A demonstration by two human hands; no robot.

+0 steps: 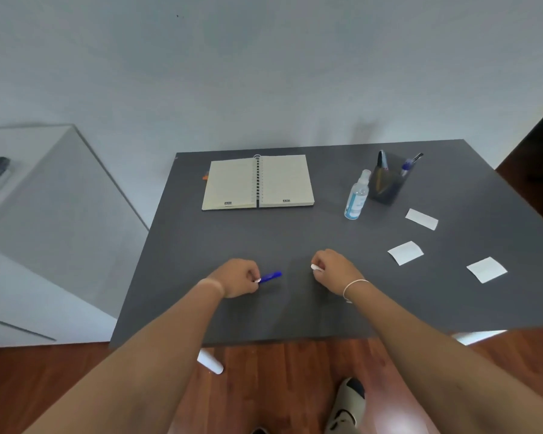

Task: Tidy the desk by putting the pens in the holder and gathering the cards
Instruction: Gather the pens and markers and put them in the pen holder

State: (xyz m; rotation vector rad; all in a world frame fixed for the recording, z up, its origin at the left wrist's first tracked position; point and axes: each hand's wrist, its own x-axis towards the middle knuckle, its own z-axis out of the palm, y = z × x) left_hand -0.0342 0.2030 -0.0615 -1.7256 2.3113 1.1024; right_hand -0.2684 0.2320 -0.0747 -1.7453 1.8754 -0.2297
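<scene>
My left hand (240,277) is closed on a blue pen (271,276), whose blue end sticks out to the right just above the dark grey desk (295,239). My right hand (334,270) is closed around a white object (316,267); only its white tip shows, so I cannot tell what it is. A dark pen holder (387,186) stands at the back right with a few pens in it. Three white cards lie on the right side: one (421,218) near the holder, one (405,252) closer to my right hand, one (486,269) furthest right.
An open spiral notebook (257,182) lies at the back middle of the desk. A clear spray bottle (357,195) stands just left of the holder. A white cabinet (44,214) is to the left. A slippered foot (347,405) rests on the wooden floor below.
</scene>
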